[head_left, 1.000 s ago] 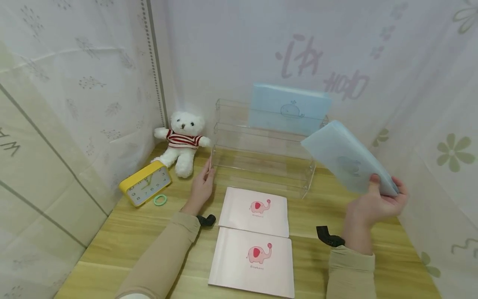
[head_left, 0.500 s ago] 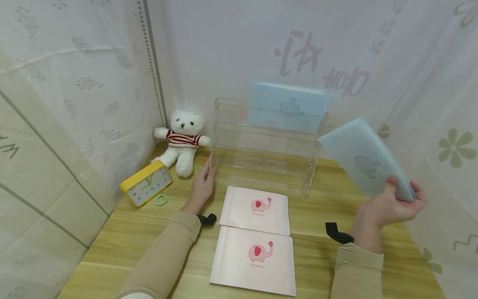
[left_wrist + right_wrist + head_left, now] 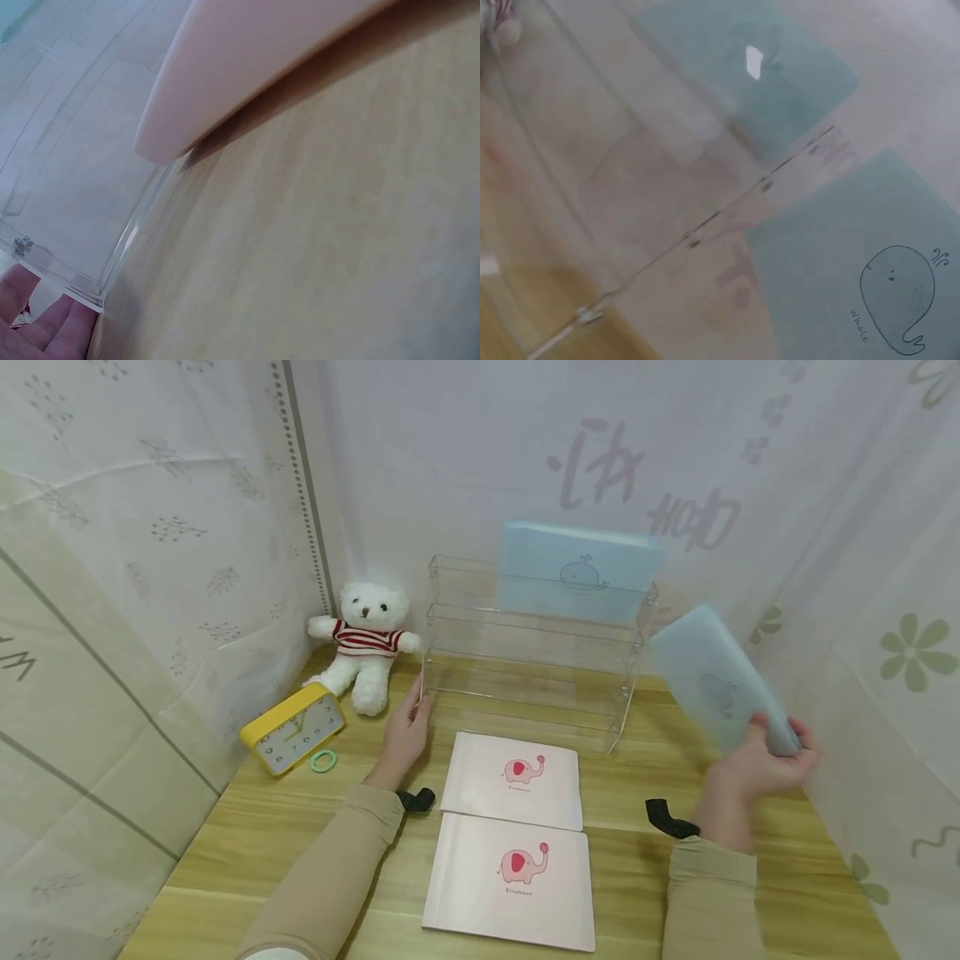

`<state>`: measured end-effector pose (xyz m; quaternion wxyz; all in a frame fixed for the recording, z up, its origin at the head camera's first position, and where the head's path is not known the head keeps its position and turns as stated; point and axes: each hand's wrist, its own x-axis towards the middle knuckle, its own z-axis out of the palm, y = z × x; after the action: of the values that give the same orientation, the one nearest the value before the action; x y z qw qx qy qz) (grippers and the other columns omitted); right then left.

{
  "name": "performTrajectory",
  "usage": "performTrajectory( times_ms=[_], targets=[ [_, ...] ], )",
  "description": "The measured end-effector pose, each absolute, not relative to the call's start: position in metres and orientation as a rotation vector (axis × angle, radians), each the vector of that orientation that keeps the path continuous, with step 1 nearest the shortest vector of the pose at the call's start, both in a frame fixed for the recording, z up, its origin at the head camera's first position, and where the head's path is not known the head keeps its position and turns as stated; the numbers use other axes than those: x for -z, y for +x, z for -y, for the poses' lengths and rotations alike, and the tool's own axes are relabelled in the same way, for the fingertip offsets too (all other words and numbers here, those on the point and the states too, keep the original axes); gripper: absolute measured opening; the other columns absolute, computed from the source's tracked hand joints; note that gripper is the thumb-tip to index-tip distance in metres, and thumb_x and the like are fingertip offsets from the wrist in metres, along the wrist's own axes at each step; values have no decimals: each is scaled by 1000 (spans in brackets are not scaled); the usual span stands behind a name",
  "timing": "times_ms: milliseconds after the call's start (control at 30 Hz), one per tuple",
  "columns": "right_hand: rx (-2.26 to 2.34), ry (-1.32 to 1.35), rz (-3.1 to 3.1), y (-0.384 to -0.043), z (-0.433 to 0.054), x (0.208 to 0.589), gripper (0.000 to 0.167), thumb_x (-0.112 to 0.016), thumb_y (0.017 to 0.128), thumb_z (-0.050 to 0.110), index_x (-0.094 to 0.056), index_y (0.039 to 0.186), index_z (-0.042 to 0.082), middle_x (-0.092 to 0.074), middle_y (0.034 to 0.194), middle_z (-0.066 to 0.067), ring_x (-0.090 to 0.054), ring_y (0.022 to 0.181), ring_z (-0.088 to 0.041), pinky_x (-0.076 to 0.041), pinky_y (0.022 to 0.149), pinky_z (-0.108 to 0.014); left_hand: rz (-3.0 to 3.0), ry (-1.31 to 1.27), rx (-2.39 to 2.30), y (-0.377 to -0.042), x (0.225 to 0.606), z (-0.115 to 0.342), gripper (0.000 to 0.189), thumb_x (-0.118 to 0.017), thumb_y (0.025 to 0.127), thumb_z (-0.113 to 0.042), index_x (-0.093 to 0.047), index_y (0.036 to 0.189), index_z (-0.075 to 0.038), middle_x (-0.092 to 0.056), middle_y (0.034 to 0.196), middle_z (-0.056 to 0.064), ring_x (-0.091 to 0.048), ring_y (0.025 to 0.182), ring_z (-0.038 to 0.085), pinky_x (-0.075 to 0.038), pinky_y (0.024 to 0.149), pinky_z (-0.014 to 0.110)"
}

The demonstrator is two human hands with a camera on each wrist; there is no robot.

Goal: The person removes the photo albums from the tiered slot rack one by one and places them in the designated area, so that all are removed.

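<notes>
Blue book (image 3: 712, 672) tilted, clamped in the right hand (image 3: 757, 768), at three o'clock from the rack (image 3: 517, 672); the left hand (image 3: 407, 733), fingers straight, touched the rack's eight-o'clock end. Pink books (image 3: 513, 877) lay at six o'clock.

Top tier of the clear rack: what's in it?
A blue whale notebook stands there, toward the right, its lower part visible through the front of the clear rack. Whatever is directly behind it is hidden.

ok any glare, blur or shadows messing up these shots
Right wrist: hazy, with a white glare patch over the racked blue notebook; left wrist: dark shadow beneath the pink notebook; head: fairly evenly lit, though the held blue notebook looks soft.
</notes>
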<state>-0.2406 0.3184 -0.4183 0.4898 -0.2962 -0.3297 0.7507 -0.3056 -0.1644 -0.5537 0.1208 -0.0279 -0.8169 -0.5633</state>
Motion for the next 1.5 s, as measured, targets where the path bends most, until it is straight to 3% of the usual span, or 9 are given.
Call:
performTrajectory(
  times_ms=[233, 467, 733, 967, 1233, 1367, 1500],
  targets=[
    [-1850, -841, 1039, -254, -311, 445, 40, -92, 85, -3, -73, 113, 18, -57, 138, 4, -52, 136, -15, -49, 115, -36, 2389, -83, 1594, -307, 556, 165, 57, -48, 119, -29, -35, 174, -34, -56, 165, 23, -66, 138, 47, -53, 111, 66],
    [-1830, -865, 1175, -260, -306, 461, 36, -87, 89, -5, -74, 118, 14, -62, 132, 5, -56, 134, -15, -51, 113, -34, 2378, -96, 1604, -306, 556, 164, 58, -49, 119, -29, -34, 175, -33, -56, 164, 25, -66, 138, 50, -51, 113, 70],
    [-1802, -916, 1299, -263, -305, 473, 34, -82, 95, -2, -73, 121, 18, -61, 135, 6, -55, 138, -18, -53, 113, -38, 2385, -94, 1570, -305, 560, 166, 57, -50, 118, -36, -36, 174, -33, -58, 162, 24, -68, 136, 47, -52, 113, 67],
    [-1683, -908, 1544, -265, -305, 475, 31, -81, 100, 13, -73, 126, 27, -62, 138, 10, -57, 140, -20, -52, 119, -46, 2406, -72, 1627, -305, 554, 165, 57, -48, 120, -35, -32, 175, -36, -55, 167, 19, -63, 143, 46, -49, 119, 66],
    [-1479, -840, 1747, -266, -307, 476, 31, -78, 103, 14, -75, 132, 26, -66, 146, 4, -60, 138, -22, -53, 116, -49, 2420, -50, 1614, -304, 554, 165, 57, -48, 120, -32, -33, 175, -35, -54, 167, 18, -64, 142, 46, -50, 118, 66],
    [-1497, -825, 1761, -265, -309, 475, 28, -80, 102, 17, -78, 127, 30, -68, 148, 3, -65, 133, -21, -57, 111, -45, 2419, -45, 1606, -304, 553, 165, 57, -49, 119, -33, -34, 174, -35, -56, 166, 18, -65, 141, 45, -50, 118, 66],
    [-1469, -806, 1776, -266, -310, 478, 25, -81, 101, 19, -80, 125, 26, -70, 147, 1, -68, 127, -19, -58, 102, -35, 2422, -47, 1596, -304, 552, 164, 57, -49, 119, -32, -34, 174, -36, -57, 166, 18, -66, 141, 44, -51, 116, 66]
  ],
)
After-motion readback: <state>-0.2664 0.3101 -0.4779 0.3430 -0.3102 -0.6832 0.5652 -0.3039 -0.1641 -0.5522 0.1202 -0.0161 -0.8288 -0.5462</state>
